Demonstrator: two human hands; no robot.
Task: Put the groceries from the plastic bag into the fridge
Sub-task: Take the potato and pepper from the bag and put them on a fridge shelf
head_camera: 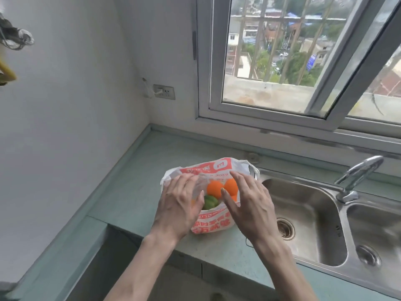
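Over the plastic bag (213, 222) printed in red characters, both hands (180, 205) hover.

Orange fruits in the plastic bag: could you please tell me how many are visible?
2: one orange fruit beside the green vegetable, another right of it by the right hand. More may be hidden.

Thin crinkled plastic bag (213, 222) (printed); glossy steel sink (308, 216); counter (134, 192) seemingly matt.
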